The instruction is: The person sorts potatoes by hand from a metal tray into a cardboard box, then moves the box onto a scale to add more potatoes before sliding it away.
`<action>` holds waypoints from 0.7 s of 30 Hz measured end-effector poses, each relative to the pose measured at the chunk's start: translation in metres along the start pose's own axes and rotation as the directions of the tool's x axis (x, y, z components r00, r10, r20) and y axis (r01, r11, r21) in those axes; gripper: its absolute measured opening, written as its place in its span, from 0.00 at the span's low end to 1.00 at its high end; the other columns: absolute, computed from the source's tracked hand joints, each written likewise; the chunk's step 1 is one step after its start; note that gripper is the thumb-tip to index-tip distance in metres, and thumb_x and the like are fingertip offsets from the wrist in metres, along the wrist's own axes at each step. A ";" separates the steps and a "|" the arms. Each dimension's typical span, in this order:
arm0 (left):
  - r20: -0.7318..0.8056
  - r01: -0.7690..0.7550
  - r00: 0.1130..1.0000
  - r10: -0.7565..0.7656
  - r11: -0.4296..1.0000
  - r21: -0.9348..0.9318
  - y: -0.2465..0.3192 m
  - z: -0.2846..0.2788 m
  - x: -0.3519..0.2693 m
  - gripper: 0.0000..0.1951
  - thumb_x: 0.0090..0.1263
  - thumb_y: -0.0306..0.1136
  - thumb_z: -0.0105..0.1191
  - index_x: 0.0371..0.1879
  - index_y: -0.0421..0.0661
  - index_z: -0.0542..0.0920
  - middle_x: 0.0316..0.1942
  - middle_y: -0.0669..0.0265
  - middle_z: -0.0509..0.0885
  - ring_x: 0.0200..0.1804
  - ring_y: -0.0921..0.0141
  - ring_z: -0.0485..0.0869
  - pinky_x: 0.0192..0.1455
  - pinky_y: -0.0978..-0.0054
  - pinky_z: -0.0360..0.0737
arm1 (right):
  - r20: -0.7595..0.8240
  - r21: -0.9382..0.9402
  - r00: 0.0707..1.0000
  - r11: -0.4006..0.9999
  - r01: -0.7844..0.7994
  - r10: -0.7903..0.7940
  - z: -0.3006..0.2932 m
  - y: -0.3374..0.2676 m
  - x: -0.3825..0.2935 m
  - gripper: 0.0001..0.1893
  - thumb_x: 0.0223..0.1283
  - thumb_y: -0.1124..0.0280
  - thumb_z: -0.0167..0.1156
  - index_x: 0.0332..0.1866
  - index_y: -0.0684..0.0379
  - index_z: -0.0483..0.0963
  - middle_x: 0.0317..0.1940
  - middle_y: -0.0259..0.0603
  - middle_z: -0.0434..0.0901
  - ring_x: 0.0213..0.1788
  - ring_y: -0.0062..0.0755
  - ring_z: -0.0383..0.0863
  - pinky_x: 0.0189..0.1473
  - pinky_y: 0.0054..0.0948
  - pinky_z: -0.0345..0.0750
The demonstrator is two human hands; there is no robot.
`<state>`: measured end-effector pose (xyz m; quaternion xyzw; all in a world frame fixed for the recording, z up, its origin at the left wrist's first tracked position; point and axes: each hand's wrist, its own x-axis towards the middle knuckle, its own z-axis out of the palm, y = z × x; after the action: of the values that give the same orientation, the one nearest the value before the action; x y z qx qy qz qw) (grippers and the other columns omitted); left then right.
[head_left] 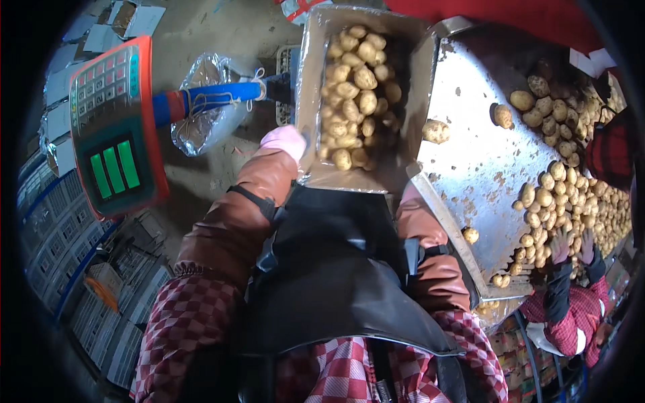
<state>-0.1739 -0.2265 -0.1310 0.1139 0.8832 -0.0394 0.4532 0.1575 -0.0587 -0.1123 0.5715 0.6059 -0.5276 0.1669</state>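
A cardboard box (347, 182) lined with clear plastic film stands before me, holding many potatoes (365, 78). My left hand (284, 142), in a pink glove, grips the box's left wall near its front corner, with the fingertips hidden. Below the box's right front corner is my right hand (410, 194), also gloved in pink. The raised rim of a metal sorting table (484, 116) covers most of it, so its fingers and hold cannot be seen. One loose potato (436, 131) lies on the table right beside the box.
A scale's display head (113, 131) sits on a blue post (221, 95) to the left. Stacked plastic crates (65, 226) fill the lower left. Many potatoes (559, 201) cover the table's right side, where a co-worker's hands (572, 245) touch them. A plastic bag (201, 128) lies behind the post.
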 end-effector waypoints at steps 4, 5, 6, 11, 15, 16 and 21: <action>-0.056 -0.091 0.994 0.090 0.996 -0.007 -0.003 -0.005 -0.006 0.30 0.70 0.61 0.49 0.45 0.42 0.85 0.44 0.42 0.84 0.52 0.45 0.81 0.54 0.55 0.78 | 0.010 -0.012 1.000 1.000 -0.021 0.021 -0.013 0.009 0.002 0.16 0.69 0.58 0.60 0.47 0.62 0.78 0.33 0.42 0.82 0.28 0.36 0.81 0.28 0.33 0.77; -0.057 -0.087 0.995 0.086 0.996 -0.007 -0.010 -0.005 -0.013 0.30 0.70 0.61 0.49 0.45 0.42 0.85 0.44 0.42 0.84 0.52 0.45 0.81 0.54 0.55 0.78 | 0.017 -0.018 0.999 0.999 -0.042 0.042 -0.017 0.015 -0.003 0.16 0.69 0.58 0.60 0.47 0.62 0.78 0.33 0.42 0.82 0.28 0.36 0.81 0.28 0.33 0.77; -0.160 -0.113 0.981 0.106 0.993 -0.037 -0.014 -0.018 -0.032 0.28 0.72 0.59 0.48 0.44 0.42 0.85 0.43 0.42 0.84 0.50 0.44 0.81 0.54 0.55 0.77 | 0.040 -0.016 0.997 0.998 -0.060 0.061 -0.016 0.015 -0.006 0.16 0.69 0.57 0.60 0.47 0.62 0.78 0.33 0.42 0.82 0.28 0.36 0.81 0.28 0.33 0.77; -0.199 -0.180 0.980 0.017 0.502 -0.846 -0.029 0.009 -0.072 0.18 0.75 0.47 0.52 0.41 0.44 0.85 0.40 0.52 0.86 0.47 0.61 0.85 0.54 0.64 0.80 | 0.604 0.415 0.750 0.697 -0.585 0.269 0.005 0.000 -0.019 0.22 0.70 0.52 0.59 0.58 0.59 0.74 0.40 0.44 0.82 0.34 0.39 0.82 0.31 0.35 0.79; 0.056 -0.394 0.841 0.539 0.679 -0.620 0.084 0.000 -0.119 0.17 0.74 0.40 0.56 0.58 0.47 0.79 0.53 0.55 0.83 0.56 0.62 0.83 0.59 0.65 0.79 | 0.548 0.768 0.794 0.533 -0.355 -0.262 0.008 -0.090 -0.029 0.38 0.63 0.40 0.61 0.66 0.60 0.65 0.61 0.40 0.70 0.53 0.34 0.77 0.46 0.31 0.78; -0.157 -0.489 0.861 0.484 0.698 -0.523 0.090 0.004 -0.107 0.19 0.72 0.43 0.57 0.57 0.47 0.80 0.54 0.52 0.82 0.55 0.58 0.83 0.58 0.63 0.79 | 0.573 0.711 0.783 0.621 -0.329 -0.241 0.010 -0.088 -0.018 0.36 0.62 0.41 0.62 0.65 0.59 0.66 0.60 0.40 0.71 0.52 0.33 0.77 0.44 0.29 0.78; -0.281 -0.590 0.734 0.618 0.786 0.186 0.107 0.076 0.022 0.31 0.62 0.42 0.62 0.68 0.60 0.71 0.80 0.62 0.49 0.80 0.52 0.44 0.76 0.39 0.50 | 0.705 0.616 0.671 0.667 -0.420 -0.229 0.013 -0.021 0.012 0.21 0.67 0.58 0.62 0.55 0.64 0.74 0.48 0.44 0.80 0.44 0.34 0.83 0.36 0.27 0.80</action>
<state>-0.1009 -0.1320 -0.1892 0.4181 0.8583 0.0920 0.2830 0.1307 -0.0595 -0.1176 0.3595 0.1834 -0.8971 0.1797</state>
